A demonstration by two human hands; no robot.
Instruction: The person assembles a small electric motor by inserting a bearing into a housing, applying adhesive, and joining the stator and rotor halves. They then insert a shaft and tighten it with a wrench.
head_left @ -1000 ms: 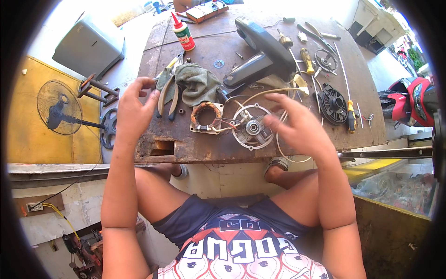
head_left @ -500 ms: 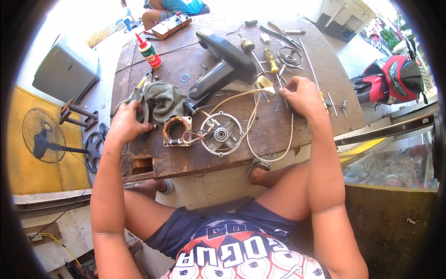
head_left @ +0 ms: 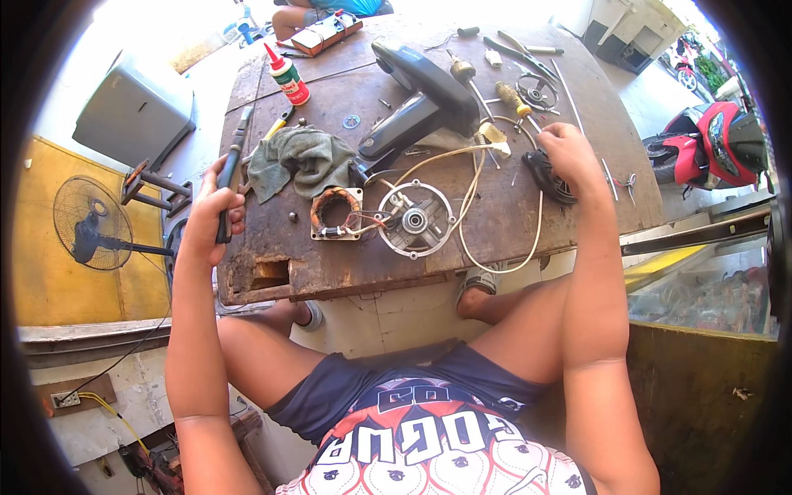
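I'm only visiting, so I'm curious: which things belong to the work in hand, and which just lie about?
Likely in the work:
- dark tool in left hand
- screwdriver by right hand
- copper coil
- metal housing

Apparently lying about:
- bottle
- blue ring
- motorbike

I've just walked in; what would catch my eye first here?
Probably the big black plastic piece lying across the middle of the wooden table. Nearer the person sit a round silver metal part and, just left of it, a copper coil. At the table's left, the left hand grips a long dark tool.
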